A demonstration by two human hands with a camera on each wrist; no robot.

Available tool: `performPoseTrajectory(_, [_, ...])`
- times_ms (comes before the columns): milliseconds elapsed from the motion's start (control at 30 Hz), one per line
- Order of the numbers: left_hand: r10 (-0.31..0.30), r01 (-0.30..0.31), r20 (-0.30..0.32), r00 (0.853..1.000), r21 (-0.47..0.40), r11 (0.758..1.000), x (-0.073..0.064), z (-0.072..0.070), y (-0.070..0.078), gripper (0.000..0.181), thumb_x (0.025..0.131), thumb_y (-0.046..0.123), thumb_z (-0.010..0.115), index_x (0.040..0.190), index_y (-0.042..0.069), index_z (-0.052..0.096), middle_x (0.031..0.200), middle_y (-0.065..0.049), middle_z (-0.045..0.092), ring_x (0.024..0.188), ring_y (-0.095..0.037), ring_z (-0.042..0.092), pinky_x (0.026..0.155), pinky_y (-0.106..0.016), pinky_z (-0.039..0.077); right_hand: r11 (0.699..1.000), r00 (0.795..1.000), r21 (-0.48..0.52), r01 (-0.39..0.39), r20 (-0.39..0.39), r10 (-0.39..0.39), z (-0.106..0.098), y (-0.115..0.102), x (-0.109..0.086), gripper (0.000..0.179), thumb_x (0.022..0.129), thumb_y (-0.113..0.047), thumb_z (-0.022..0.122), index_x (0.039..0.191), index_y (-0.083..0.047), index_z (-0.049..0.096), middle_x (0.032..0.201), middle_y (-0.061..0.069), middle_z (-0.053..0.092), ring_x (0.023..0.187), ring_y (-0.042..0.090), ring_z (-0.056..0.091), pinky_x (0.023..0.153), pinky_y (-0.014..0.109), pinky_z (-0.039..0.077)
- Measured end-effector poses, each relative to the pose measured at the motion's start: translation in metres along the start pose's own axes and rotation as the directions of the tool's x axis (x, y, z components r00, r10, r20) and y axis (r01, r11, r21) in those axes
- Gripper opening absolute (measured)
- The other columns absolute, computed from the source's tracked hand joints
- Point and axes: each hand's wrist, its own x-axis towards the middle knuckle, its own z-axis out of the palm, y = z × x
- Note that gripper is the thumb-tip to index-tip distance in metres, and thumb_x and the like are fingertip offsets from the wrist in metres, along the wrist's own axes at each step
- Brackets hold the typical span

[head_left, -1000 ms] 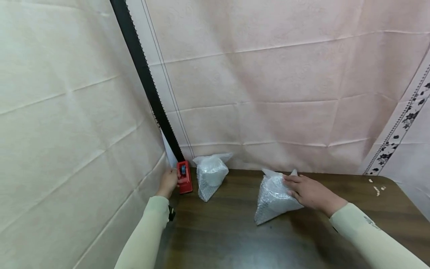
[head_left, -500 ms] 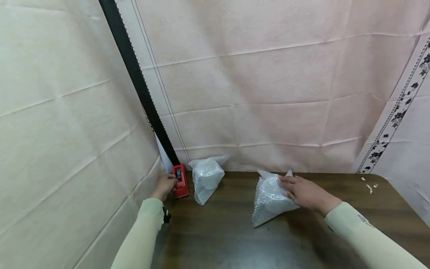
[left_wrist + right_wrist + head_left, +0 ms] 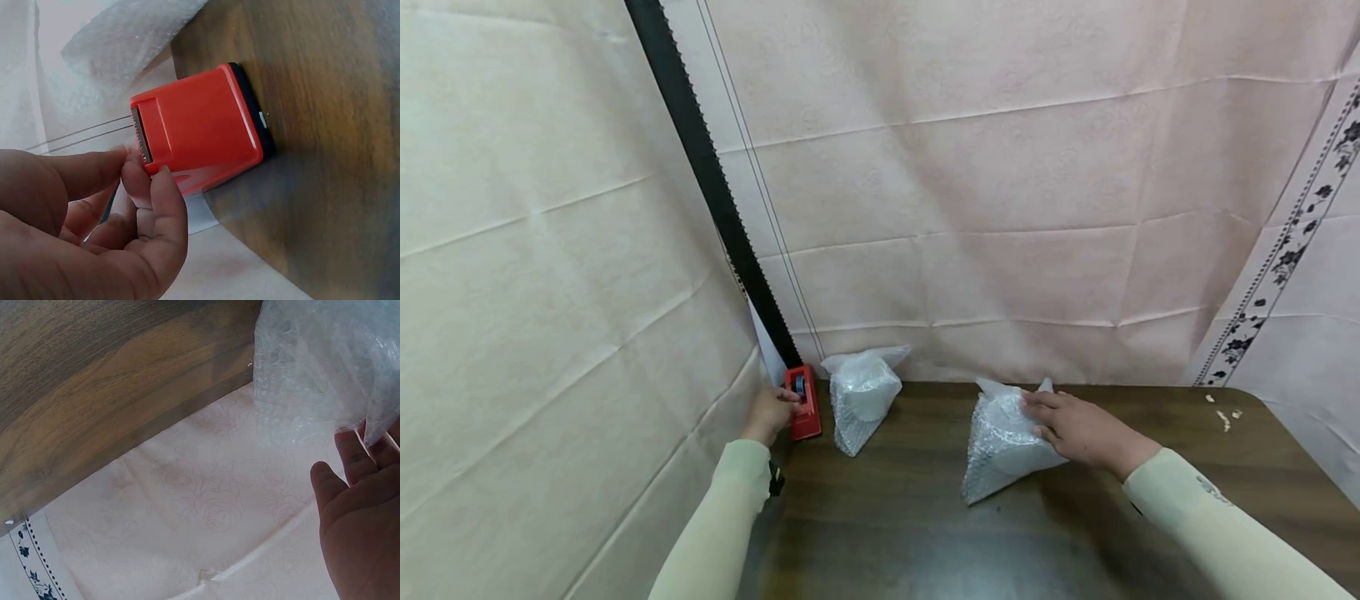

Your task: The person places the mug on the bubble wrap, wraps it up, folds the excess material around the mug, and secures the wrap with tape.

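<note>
1. Pale creased cloth (image 3: 1000,167) hangs behind and to the left of a brown wood-grain table (image 3: 910,525), with a black scalloped band (image 3: 722,208) running down near the corner and a dark floral border (image 3: 1285,258) at right
2. Red tape dispenser (image 3: 200,119) stands on the table at the far left corner, its toothed cutter (image 3: 141,134) facing the left hand (image 3: 767,415)
3. That hand has curled fingers, with thumb and fingertips meeting at the cutter's edge; I cannot tell whether anything is pinched between them
4. Near the dispenser sits a smaller bubble-wrapped bundle (image 3: 862,398)
5. Well to its right, the right hand (image 3: 1090,429) rests extended fingers on a larger bubble-wrapped parcel (image 3: 1000,450)
6. Small whitish scraps (image 3: 1225,419) lie toward the far right corner
</note>
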Motion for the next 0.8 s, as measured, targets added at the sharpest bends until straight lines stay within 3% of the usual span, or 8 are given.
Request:
performPoseTrajectory(133, [0.049, -0.046, -0.028, 0.998, 0.09, 0.995, -0.002, 0.002, 0.003, 0.02, 0.107, 0.007, 0.068, 0.123, 0.0, 0.078, 0.129, -0.022, 0.073, 0.105, -0.029, 0.064, 0.077, -0.032, 0.056, 1.0, 1.0, 0.003, -0.002, -0.002, 0.002, -0.001, 0.0, 0.001, 0.05, 0.113, -0.023, 0.068, 0.157, -0.001, 0.065, 0.167, 0.022, 0.062, 0.149, 0.052, 0.062, 0.123, 0.071, 0.049])
performPoseTrajectory(333, [0.108, -0.102, -0.036, 0.994, 0.125, 0.987, -0.004, 0.003, 0.002, 0.026, 0.111, 0.015, 0.067, 0.129, 0.003, 0.081, 0.131, -0.021, 0.074, 0.111, -0.03, 0.064, 0.086, -0.038, 0.058, 1.0, 1.0, 0.01, -0.006, 0.012, 0.006, -0.002, -0.001, 0.002, 0.051, 0.114, -0.023, 0.067, 0.158, 0.001, 0.063, 0.167, 0.023, 0.061, 0.148, 0.051, 0.063, 0.124, 0.071, 0.048])
performPoseTrajectory(367, [0.133, -0.128, -0.033, 0.991, 0.125, 0.984, 0.002, 0.004, -0.006, 0.025, 0.11, 0.018, 0.07, 0.128, 0.005, 0.082, 0.127, -0.018, 0.076, 0.108, -0.027, 0.064, 0.084, -0.036, 0.058, 1.0, 1.0, 0.011, -0.005, 0.015, 0.005, -0.002, -0.001, 0.002, 0.051, 0.114, -0.023, 0.066, 0.158, 0.001, 0.063, 0.167, 0.024, 0.061, 0.148, 0.052, 0.063, 0.123, 0.072, 0.048])
performPoseTrajectory(567, [0.116, -0.106, -0.079, 0.99, 0.118, 0.987, -0.002, 0.007, -0.006, 0.029, 0.113, 0.018, 0.066, 0.134, 0.006, 0.082, 0.13, -0.019, 0.076, 0.106, -0.028, 0.065, 0.08, -0.034, 0.057, 1.0, 1.0, 0.008, -0.008, 0.017, 0.008, -0.001, -0.002, 0.002, 0.05, 0.114, -0.023, 0.066, 0.158, 0.001, 0.063, 0.167, 0.024, 0.06, 0.149, 0.054, 0.061, 0.121, 0.071, 0.05])
performPoseTrajectory(600, [0.087, -0.076, -0.089, 0.992, 0.118, 0.99, -0.008, 0.007, 0.002, 0.03, 0.114, 0.014, 0.063, 0.137, 0.005, 0.08, 0.135, -0.021, 0.075, 0.109, -0.03, 0.066, 0.081, -0.035, 0.057, 1.0, 1.0, 0.005, -0.006, 0.016, 0.006, -0.001, -0.002, 0.002, 0.05, 0.114, -0.022, 0.066, 0.158, 0.001, 0.064, 0.167, 0.024, 0.06, 0.149, 0.054, 0.061, 0.121, 0.071, 0.05])
performPoseTrajectory(800, [0.08, -0.069, -0.076, 0.994, 0.138, 0.988, -0.018, 0.009, -0.001, 0.033, 0.112, 0.013, 0.065, 0.141, 0.007, 0.078, 0.142, -0.021, 0.073, 0.114, -0.029, 0.065, 0.087, -0.037, 0.059, 1.0, 1.0, 0.004, -0.003, 0.018, 0.003, -0.001, -0.003, 0.002, 0.05, 0.113, -0.021, 0.067, 0.158, 0.001, 0.063, 0.168, 0.024, 0.059, 0.15, 0.053, 0.059, 0.12, 0.07, 0.051])
